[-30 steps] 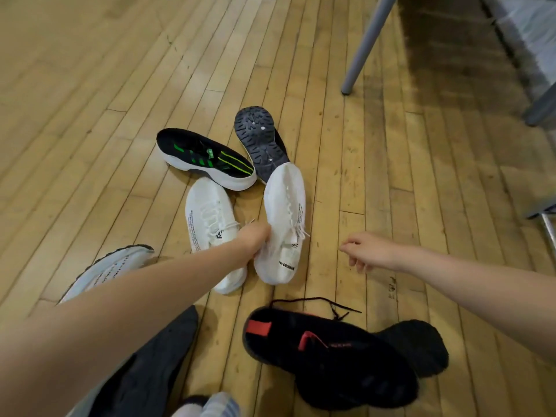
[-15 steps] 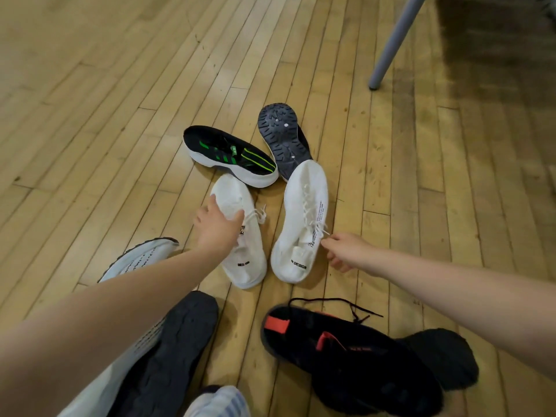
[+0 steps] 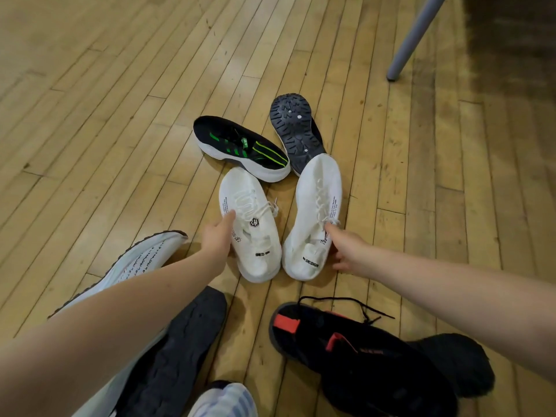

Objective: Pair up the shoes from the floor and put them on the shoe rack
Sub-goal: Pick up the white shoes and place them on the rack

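Two white knit sneakers lie side by side on the wooden floor, toes pointing away from me. My left hand (image 3: 217, 237) grips the left white sneaker (image 3: 251, 206) at its side, thumb on top. My right hand (image 3: 346, 249) holds the right white sneaker (image 3: 316, 194) at its collar. Just beyond them lie a black sneaker with green stripes (image 3: 237, 144) and a dark shoe turned sole-up (image 3: 296, 130). The shoe rack is not in view.
Near me lie a white-grey sneaker (image 3: 144, 260), a dark shoe sole-up (image 3: 183, 338), a black sneaker with red tabs (image 3: 346, 353) and another black shoe (image 3: 457, 362). A grey metal leg (image 3: 412, 37) stands at the far right. My striped sock (image 3: 224, 400) shows at the bottom.
My left hand left the right white sneaker and took the left one, turning it straight. My right hand reached in and took the right white sneaker by its collar.
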